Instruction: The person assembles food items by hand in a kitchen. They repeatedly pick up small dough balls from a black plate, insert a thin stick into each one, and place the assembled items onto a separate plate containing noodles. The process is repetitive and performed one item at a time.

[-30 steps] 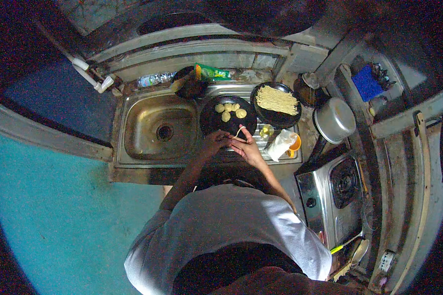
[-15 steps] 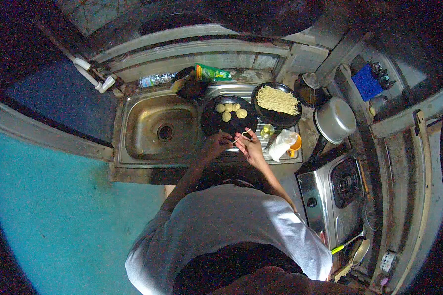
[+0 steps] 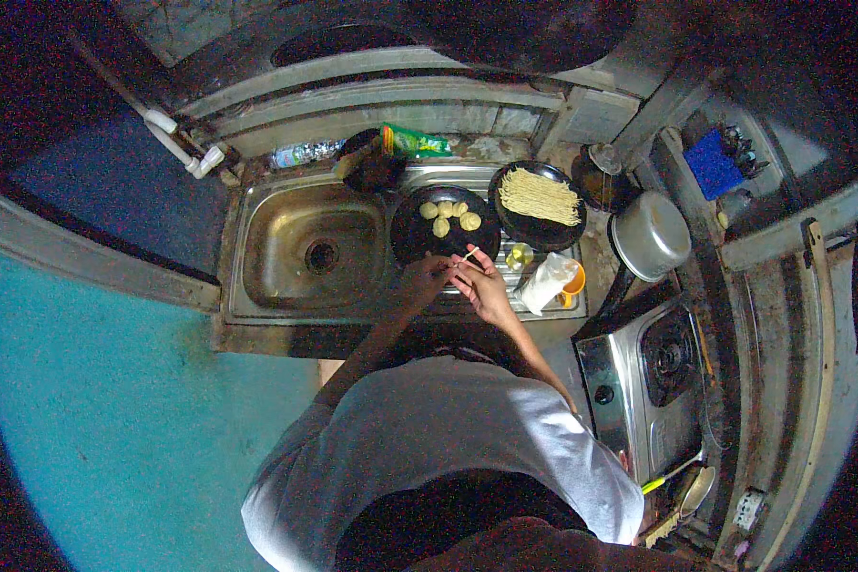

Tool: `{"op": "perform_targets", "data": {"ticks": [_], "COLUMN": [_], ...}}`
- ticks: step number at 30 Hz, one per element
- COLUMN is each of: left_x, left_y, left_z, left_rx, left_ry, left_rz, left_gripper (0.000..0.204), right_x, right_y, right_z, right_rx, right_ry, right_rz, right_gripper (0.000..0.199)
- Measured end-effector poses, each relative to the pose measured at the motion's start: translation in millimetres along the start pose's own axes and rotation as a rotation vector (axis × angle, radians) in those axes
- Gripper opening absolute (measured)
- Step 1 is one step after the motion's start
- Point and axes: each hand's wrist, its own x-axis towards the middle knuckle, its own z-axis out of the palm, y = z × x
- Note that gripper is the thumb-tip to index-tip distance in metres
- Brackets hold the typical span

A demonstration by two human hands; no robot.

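Both my hands meet over the near edge of a round black plate (image 3: 408, 229). A thin pale dough strand (image 3: 470, 254) runs across the fingers of my right hand (image 3: 484, 290), which are partly curled around it. My left hand (image 3: 426, 278) is closed, its fingertips pinched against the right hand where the strand enters; its grip is partly hidden. Several round, pale dough pieces (image 3: 469, 221) sit on the black plate, beyond my hands. To the right, a second black plate (image 3: 534, 234) bears a pile of long dough strands (image 3: 541, 196).
A small glass of yellowish liquid (image 3: 519, 255), a plastic bag of white powder (image 3: 546, 281) and an orange cup (image 3: 574, 277) stand right of my hands. The steel sink (image 3: 267, 286) lies left. A silver pot (image 3: 652, 233) and gas stove (image 3: 653, 381) are at the right.
My hands have drawn closer together and now touch. The stretch of strand that showed between them has shortened, with only a short end visible at the right fingers.
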Motion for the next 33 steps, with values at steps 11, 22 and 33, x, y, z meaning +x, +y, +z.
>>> {"op": "perform_targets", "data": {"ticks": [11, 22, 33], "left_x": [25, 20, 7], "left_y": [-107, -63, 9], "left_z": [20, 14, -22], "left_rx": [-0.784, -1.497, -1.278], "left_ry": [-0.198, -0.261, -0.253], "left_rz": [-0.457, -0.39, -0.677], "left_gripper": [0.039, 0.038, 0.058], "right_x": [16, 7, 31], "right_y": [2, 3, -38], "right_z": [-29, -12, -21], "right_rx": [-0.837, -1.047, -1.11], "right_ry": [0.188, -0.069, -0.054], "right_rz": [0.168, -0.502, -0.598], "right_gripper": [0.033, 0.021, 0.01]}}
